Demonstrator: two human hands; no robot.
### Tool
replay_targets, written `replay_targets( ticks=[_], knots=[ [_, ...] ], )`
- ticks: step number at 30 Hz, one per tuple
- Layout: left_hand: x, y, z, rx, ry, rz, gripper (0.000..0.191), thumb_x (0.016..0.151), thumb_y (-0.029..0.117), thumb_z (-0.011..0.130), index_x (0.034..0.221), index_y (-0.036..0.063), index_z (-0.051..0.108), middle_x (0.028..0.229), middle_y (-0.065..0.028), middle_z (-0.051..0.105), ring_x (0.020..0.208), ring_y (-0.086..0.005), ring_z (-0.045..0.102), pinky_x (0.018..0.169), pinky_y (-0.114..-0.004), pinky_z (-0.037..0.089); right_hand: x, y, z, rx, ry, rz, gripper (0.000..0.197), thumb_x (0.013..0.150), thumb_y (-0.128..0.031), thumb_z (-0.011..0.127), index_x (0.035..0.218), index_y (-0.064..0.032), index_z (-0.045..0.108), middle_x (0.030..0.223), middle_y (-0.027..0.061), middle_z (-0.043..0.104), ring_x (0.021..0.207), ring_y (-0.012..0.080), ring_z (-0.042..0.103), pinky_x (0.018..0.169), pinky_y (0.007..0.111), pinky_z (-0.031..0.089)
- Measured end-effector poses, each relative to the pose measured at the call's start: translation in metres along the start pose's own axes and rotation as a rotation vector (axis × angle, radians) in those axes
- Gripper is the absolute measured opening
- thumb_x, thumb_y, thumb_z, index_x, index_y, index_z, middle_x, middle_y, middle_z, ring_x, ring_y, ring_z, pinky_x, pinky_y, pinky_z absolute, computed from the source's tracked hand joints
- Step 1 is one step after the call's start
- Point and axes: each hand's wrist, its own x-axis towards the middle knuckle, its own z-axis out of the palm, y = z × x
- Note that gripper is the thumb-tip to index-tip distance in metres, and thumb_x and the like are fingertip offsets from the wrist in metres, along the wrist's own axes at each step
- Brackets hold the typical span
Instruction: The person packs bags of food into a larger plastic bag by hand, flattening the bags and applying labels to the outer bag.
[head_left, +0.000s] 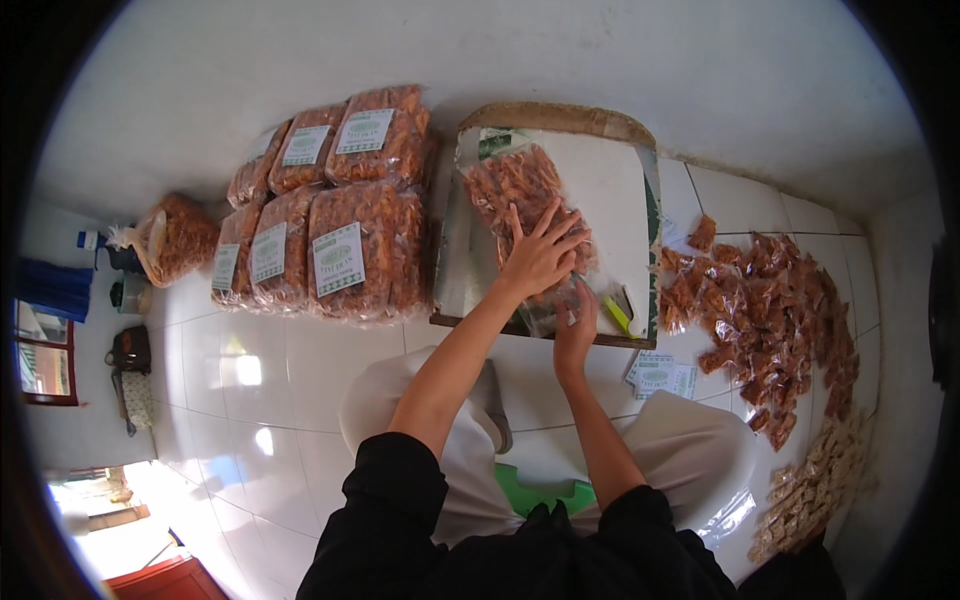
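Observation:
A clear plastic bag of reddish-brown snack pieces (517, 180) lies flat and slantwise on a low white-topped table (615, 187). My left hand (536, 259) rests on the lower half of the bag, palm down with the fingers spread. At the bag's near end, my right hand (576, 319) has its fingers raised against the plastic; whether it pinches the film cannot be seen. Just right of that hand, a yellow-green tool (621, 315), perhaps a cutter or stapler, lies near the table's front edge.
Labelled snack bags (352, 247) stand stacked on the left, beside a tied bag (180, 236). Small snack packets (772, 315) spread over the tiles at right, with paler packets (806, 487) nearer me. Printed labels (656, 375) lie by the table. A wall runs behind it.

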Motion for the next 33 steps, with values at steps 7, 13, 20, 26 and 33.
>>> replay_targets(
  ticks=[7,13,20,26,33],
  knots=[
    [0.001,0.01,-0.002,-0.037,0.015,0.024,0.035,0.084,0.027,0.046,0.119,0.0274,0.053,0.134,0.0027,0.04,0.134,-0.0213,0.017,0.092,-0.072,-0.007,0.029,0.018,0.009,-0.055,-0.116,0.016,0.033,0.078,0.002,0.055,0.111,0.0018,0.052,0.099,0.02,0.056,0.094,0.0366,0.052,0.079,0.039,0.042],
    [-0.01,0.007,-0.015,-0.59,0.449,-0.405,0.035,0.086,0.019,0.044,0.121,0.0166,0.051,0.131,-0.005,0.042,0.13,-0.0258,0.024,0.103,-0.057,0.006,-0.007,-0.001,-0.005,-0.176,0.153,-0.022,0.032,0.079,0.001,0.056,0.111,0.001,0.052,0.099,0.014,0.054,0.083,0.0279,0.055,0.075,0.035,0.045],
    [-0.064,0.019,0.025,-1.288,0.806,-0.947,0.053,0.094,0.021,0.039,0.137,-0.0002,0.017,0.138,-0.0146,0.027,0.127,-0.0242,0.028,0.104,-0.033,0.021,-0.036,0.004,-0.006,0.109,-0.259,-0.014,0.033,0.082,-0.002,0.057,0.115,-0.0037,0.053,0.099,0.0142,0.054,0.082,0.0267,0.057,0.069,0.03,0.048],
    [-0.065,0.032,0.033,-1.061,0.592,-0.88,0.063,0.093,0.023,0.043,0.14,0.0034,0.007,0.144,-0.0124,0.017,0.129,-0.0219,0.023,0.104,-0.03,0.02,-0.006,0.006,0.019,-0.046,-0.294,-0.206,0.037,0.08,0.003,0.053,0.116,-0.0024,0.052,0.109,0.0158,0.052,0.091,0.0296,0.056,0.077,0.035,0.045],
    [-0.07,0.029,0.022,-1.357,0.609,-0.94,0.066,0.093,0.028,0.043,0.141,0.0062,0.003,0.146,-0.0136,0.008,0.134,-0.0229,0.013,0.106,-0.032,0.015,-0.017,-0.004,0.018,0.216,-0.388,0.096,0.04,0.079,0.005,0.051,0.119,-0.0024,0.049,0.11,0.0178,0.051,0.092,0.0293,0.055,0.075,0.034,0.046]
  ],
)
